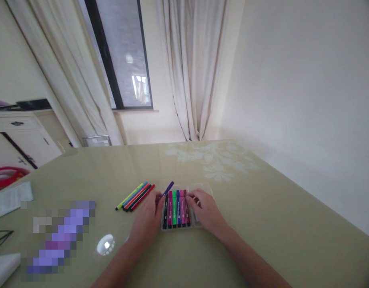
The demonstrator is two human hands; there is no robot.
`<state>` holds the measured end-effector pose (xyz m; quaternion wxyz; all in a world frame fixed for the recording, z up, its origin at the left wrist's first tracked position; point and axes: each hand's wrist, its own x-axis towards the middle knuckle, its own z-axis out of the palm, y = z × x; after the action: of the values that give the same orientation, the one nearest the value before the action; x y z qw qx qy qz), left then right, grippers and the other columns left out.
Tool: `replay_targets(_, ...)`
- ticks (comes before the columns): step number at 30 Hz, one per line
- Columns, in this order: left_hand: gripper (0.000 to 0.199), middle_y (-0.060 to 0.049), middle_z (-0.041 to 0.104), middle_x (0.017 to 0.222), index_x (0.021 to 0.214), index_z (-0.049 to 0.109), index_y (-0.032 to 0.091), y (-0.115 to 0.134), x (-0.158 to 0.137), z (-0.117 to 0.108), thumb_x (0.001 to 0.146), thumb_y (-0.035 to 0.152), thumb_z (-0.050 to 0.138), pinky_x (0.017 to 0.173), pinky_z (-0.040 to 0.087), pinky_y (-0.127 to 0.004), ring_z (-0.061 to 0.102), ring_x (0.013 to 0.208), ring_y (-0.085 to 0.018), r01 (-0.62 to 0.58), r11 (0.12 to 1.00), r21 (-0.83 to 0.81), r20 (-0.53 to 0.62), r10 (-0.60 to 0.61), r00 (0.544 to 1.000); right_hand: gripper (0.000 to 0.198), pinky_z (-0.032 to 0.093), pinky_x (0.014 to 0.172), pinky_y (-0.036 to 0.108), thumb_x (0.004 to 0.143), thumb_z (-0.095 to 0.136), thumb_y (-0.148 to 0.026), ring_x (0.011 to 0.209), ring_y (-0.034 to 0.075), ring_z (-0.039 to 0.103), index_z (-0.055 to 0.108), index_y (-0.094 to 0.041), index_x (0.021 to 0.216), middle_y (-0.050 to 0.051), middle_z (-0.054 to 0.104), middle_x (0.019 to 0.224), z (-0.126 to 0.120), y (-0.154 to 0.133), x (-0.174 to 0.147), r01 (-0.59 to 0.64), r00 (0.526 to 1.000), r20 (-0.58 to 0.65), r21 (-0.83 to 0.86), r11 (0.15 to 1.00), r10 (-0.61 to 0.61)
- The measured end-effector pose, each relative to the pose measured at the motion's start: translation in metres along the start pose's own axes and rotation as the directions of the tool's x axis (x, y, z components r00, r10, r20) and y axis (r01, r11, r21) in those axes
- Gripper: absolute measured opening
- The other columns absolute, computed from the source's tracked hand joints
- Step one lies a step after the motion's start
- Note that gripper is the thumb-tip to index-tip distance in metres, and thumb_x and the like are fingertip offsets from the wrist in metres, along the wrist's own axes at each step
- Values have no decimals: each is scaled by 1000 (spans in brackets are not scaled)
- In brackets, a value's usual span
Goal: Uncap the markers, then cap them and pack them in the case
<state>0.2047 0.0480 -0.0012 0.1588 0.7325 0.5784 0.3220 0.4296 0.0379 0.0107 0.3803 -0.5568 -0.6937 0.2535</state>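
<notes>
A clear plastic marker case (176,229) lies opened out on the table, with its lid (206,187) folded to the right. Several markers stand side by side in its left half: black, magenta, green (174,210), blue, pink and dark red (187,214). My left hand (150,212) is closed on a purple marker (169,188), held tilted over the case's upper left corner. Across the case's middle edge, my right hand (205,206) has its fingers curled, the fingertips touching beside the dark red marker. Part of the lid is hidden beneath it.
Several loose markers (135,198) lie together left of the case. A shiny reflection marks the table (277,224) near my left forearm. Farther left are a blurred purple item (64,236), dark-framed glasses (3,239) and a red object (7,178). A wall borders the right side.
</notes>
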Motion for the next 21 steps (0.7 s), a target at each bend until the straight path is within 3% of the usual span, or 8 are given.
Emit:
replay_targets(4,25,-4,74,99,109,59,25,21,-17,8,104,45,45,81,57,-37,71,91,-24,-108,977,-183,69,123,990,28,48,72,28,98,60,-45,80,18,64,72,-20,96,3,71,89,5,-6,0,-51,997,68,355,934,29)
replay_targets(7,23,-4,73,97,111,60,26,27,-25,12,105,43,47,79,57,-34,70,88,-22,-156,968,-196,92,176,980,42,47,64,27,89,65,-62,72,17,62,68,-20,89,1,68,79,8,-6,3,-145,987,132,529,836,89)
replay_targets(10,28,-7,72,111,123,58,25,27,-28,14,107,43,44,89,57,-37,69,101,-23,-230,961,-152,112,248,962,50,47,63,27,83,68,-70,71,17,63,68,-20,90,2,68,80,6,-1,7,-180,982,78,633,753,170)
replay_targets(13,39,-11,66,133,137,52,24,24,-29,16,104,45,50,105,50,-43,61,123,-27,-366,929,-53,157,370,916,51,46,62,26,84,68,-68,69,16,61,71,-19,98,4,68,82,-5,8,12,-128,959,-101,679,723,265)
replay_targets(16,48,-10,63,140,142,50,25,19,-31,19,101,49,56,110,45,-50,57,129,-31,-448,892,62,228,424,877,53,44,60,27,84,68,-68,64,16,57,73,-17,100,4,69,79,-19,17,17,-99,928,-217,642,760,304)
replay_targets(18,53,-11,62,140,143,50,25,16,-31,20,99,53,58,110,44,-53,56,128,-32,-449,884,129,237,412,880,52,44,58,28,83,68,-68,62,15,57,74,-17,93,4,68,75,-23,21,19,-112,930,-220,593,797,294)
replay_targets(21,58,-12,62,139,143,51,24,14,-31,20,96,56,61,108,44,-54,56,127,-34,-446,875,188,213,407,888,49,43,54,27,84,69,-65,57,15,57,73,-16,85,2,65,66,-20,24,19,-166,958,-120,508,845,260)
